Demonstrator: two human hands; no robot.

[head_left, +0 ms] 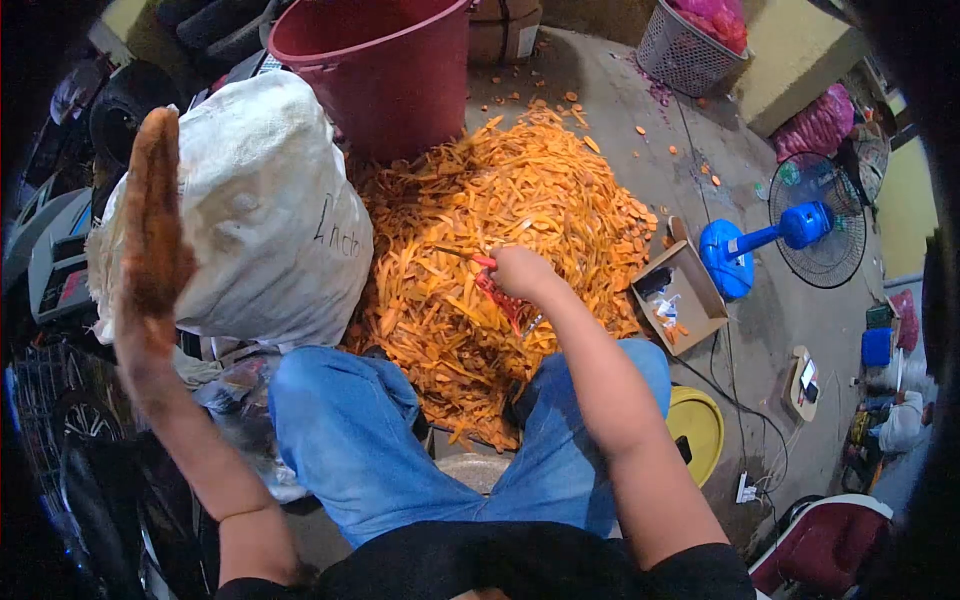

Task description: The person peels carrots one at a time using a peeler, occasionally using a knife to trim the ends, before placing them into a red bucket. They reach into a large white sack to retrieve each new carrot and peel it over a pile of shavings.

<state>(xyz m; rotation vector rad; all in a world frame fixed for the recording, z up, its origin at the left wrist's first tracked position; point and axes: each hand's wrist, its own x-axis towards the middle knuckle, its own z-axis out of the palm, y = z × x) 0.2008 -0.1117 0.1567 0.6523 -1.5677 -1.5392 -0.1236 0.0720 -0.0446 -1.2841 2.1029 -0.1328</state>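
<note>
My left hand (pixel 158 215) is raised at the left, in front of a full white sack (pixel 270 200). It looks stained brown-orange, its fingers stretched upward and nothing visible in it. Over a big heap of orange slices and strips (pixel 540 180), my right hand (pixel 522 272) is closed around the red handle of a tool (pixel 484 262). A thin dark blade points left from that fist. Something red hangs just below the fist, too unclear to name.
A large red tub (pixel 375 80) stands behind the heap. To the right are an open cardboard box (pixel 690 300), a blue fan (pixel 805 225), a yellow lid (pixel 697 435) and cables. A grey basket (pixel 688 52) stands at the back.
</note>
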